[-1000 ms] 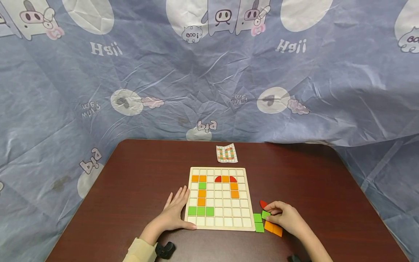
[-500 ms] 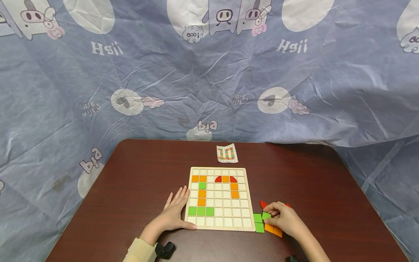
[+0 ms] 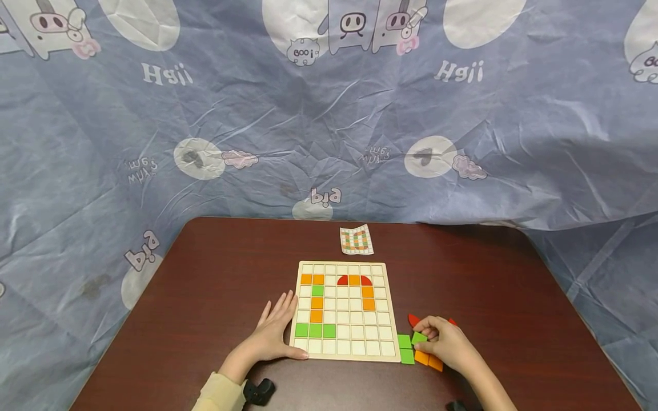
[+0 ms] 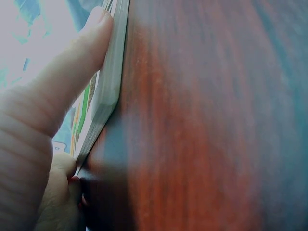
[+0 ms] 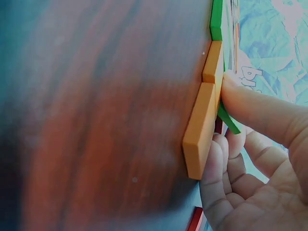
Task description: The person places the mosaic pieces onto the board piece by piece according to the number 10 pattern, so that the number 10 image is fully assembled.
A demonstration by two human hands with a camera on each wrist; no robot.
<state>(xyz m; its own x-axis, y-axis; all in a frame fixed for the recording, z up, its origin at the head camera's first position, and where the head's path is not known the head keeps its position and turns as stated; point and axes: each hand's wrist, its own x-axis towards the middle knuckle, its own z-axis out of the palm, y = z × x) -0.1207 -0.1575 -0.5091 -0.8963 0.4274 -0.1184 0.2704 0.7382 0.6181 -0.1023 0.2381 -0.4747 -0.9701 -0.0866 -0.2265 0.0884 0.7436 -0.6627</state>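
A wooden grid board (image 3: 358, 347) lies on the table, with orange, green and red pieces in some of its squares. My left hand (image 3: 269, 338) rests at its lower left corner, fingers spread straight along the left side and thumb on the front edge. Right of the board, my right hand (image 3: 447, 341) pinches a green square tile (image 3: 419, 338) between thumb and fingertips. In the right wrist view that green tile (image 5: 229, 120) stands tilted behind two orange tiles (image 5: 198, 139). Two more green tiles (image 3: 406, 356) lie against the board's right edge.
A small paper pattern card (image 3: 357, 241) with a coloured grid lies beyond the board. Red pieces (image 3: 413, 319) lie behind the right hand, partly hidden by it. The dark wooden table (image 3: 247, 257) ends at a patterned cloth backdrop (image 3: 288, 114).
The right hand's green tile has shifted slightly right and now shows tilted in the fingers. The left hand and the board stay as they were.
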